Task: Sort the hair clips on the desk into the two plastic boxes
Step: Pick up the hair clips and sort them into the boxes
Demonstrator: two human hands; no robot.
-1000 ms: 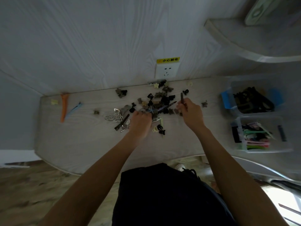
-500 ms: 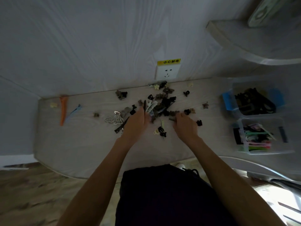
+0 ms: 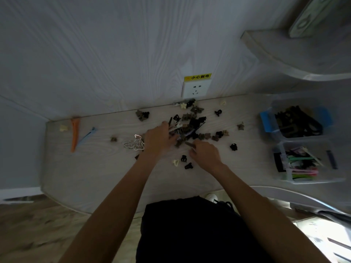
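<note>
A heap of small black and brown claw clips and long flat clips (image 3: 190, 126) lies on the pale desk (image 3: 95, 168) below the wall socket. My left hand (image 3: 157, 139) sits at the heap's left edge, its fingers curled round a bunch of long clips. My right hand (image 3: 206, 153) is just below the heap, pinching a thin dark clip (image 3: 189, 144) at its fingertips. Two clear plastic boxes stand at the right: the far box (image 3: 296, 120) holds dark clips, the near box (image 3: 303, 162) holds coloured long clips.
A silver butterfly clip (image 3: 134, 144) lies by my left hand. An orange clip (image 3: 74, 133) and a blue clip (image 3: 86, 136) lie at the desk's left end. Stray small clips (image 3: 184, 162) dot the desk. A curved shelf (image 3: 284, 59) juts out at upper right.
My left hand has moved up and right into the heap with long clips in its grip. My right hand came down from the heap's right side and now pinches a clip below it.
</note>
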